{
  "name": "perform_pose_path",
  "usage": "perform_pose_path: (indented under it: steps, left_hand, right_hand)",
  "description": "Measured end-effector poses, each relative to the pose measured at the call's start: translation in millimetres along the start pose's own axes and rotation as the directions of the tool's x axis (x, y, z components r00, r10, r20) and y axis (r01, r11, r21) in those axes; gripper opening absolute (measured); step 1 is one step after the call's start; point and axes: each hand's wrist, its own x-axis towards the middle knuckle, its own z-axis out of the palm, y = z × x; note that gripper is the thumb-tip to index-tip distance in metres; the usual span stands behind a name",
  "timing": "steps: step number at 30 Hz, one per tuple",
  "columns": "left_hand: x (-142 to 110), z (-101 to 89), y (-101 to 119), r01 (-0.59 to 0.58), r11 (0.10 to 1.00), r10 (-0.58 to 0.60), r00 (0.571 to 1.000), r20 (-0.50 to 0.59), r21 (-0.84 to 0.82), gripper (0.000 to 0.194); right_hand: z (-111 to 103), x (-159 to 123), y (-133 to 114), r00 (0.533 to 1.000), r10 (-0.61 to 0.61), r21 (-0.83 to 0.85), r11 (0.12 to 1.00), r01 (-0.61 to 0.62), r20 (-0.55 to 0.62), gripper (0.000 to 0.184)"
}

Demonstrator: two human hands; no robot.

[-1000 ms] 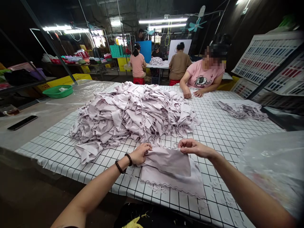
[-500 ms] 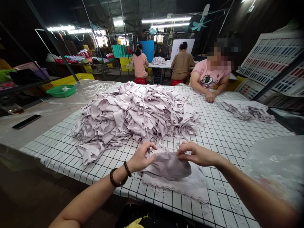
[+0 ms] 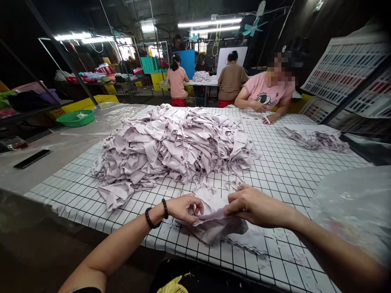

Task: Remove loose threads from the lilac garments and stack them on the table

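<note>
A pale mauve fabric piece (image 3: 215, 231) is stretched between my two hands at the near side of the table, its upper edge raised. My left hand (image 3: 185, 208) is curled at its left end, thumb and fingers closed on the edge. The right end is pinched in my right hand (image 3: 252, 205), where the fingertips are partly hidden. Beneath it lies a flat stack of similar fabric (image 3: 252, 240) with a wavy edge, partly covered. Just beyond my hands rises a large loose pile of the same fabric (image 3: 174, 146).
Grid-patterned cloth (image 3: 146, 217) covers the table, with small scraps scattered nearby. A clear plastic bag (image 3: 351, 211) lies right. Another fabric stack (image 3: 316, 138) sits far right, near a co-worker (image 3: 267, 91). A phone (image 3: 32, 159) and green basin (image 3: 76, 118) are left.
The fabric piece has come lower and nearer to me, its top edge now drawn out between my hands. My left hand has closed on it. Across the table, the co-worker's hands have moved apart.
</note>
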Motion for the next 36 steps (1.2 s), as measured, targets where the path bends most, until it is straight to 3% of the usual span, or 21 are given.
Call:
perform_pose_path:
  steps: [3, 6, 10, 13, 17, 19, 22, 27, 31, 33, 36]
  left_hand:
    - [0, 5.6, 14, -0.075, 0.988, 0.084, 0.994, -0.064, 0.138, 0.024]
    - [1, 10.6, 26, -0.138, 0.975, 0.155, 0.984, -0.092, 0.172, 0.020]
    - [0, 11.8, 21, 0.008, 0.988, 0.027, 0.975, -0.222, 0.157, 0.038]
    - [-5, 7.7, 7, 0.105, 0.959, -0.052, 0.978, -0.203, 0.262, 0.037]
    - [-14, 1.5, -8, 0.078, 0.883, -0.053, 0.996, -0.066, 0.463, 0.040]
    - [-19, -3.8, -10, 0.065, 0.847, -0.046, 0.998, -0.049, 0.527, 0.034]
    - [-28, -19.8, -5, 0.092, 0.759, -0.038, 0.995, -0.098, 0.645, 0.028]
    - [-46, -57.4, 23, 0.150, 0.512, 0.047, 0.978, -0.202, 0.846, 0.027]
    - [-49, -67.6, 52, 0.018, 0.446, 0.138, 0.986, -0.089, 0.895, 0.021]
    - [-47, -60.5, 66, -0.123, 0.462, 0.200, 0.979, 0.032, 0.878, 0.014]
    - [-44, -38.6, 88, -0.336, 0.540, 0.317, 0.931, 0.184, 0.772, 0.007]
  right_hand:
    - [0, -1, 2, 1.000, 0.017, -0.003, 1.000, -0.017, 0.000, 0.028]
    - [-1, -1, 4, 1.000, 0.029, 0.004, 1.000, -0.029, -0.002, 0.027]
    - [-5, -2, 1, 0.999, 0.033, -0.006, 0.999, -0.033, -0.015, 0.026]
    - [-8, -4, -1, 1.000, 0.018, -0.013, 1.000, -0.019, -0.015, 0.025]
    - [-8, -8, 2, 0.999, 0.031, -0.024, 0.999, -0.031, -0.029, 0.022]
    - [-9, -10, 6, 0.998, 0.037, -0.034, 0.999, -0.038, -0.046, 0.022]
    - [-10, -14, 13, 0.993, 0.064, -0.044, 0.997, -0.069, -0.103, 0.021]
    - [-18, -22, 26, 0.969, 0.132, -0.035, 0.989, -0.142, -0.208, 0.018]
    - [-29, -22, 27, 0.966, 0.132, -0.080, 0.985, -0.153, -0.222, 0.019]
    - [-34, -18, 26, 0.966, 0.118, -0.105, 0.984, -0.145, -0.229, 0.019]
    - [-40, -9, 34, 0.959, 0.102, -0.142, 0.980, -0.143, -0.263, 0.020]
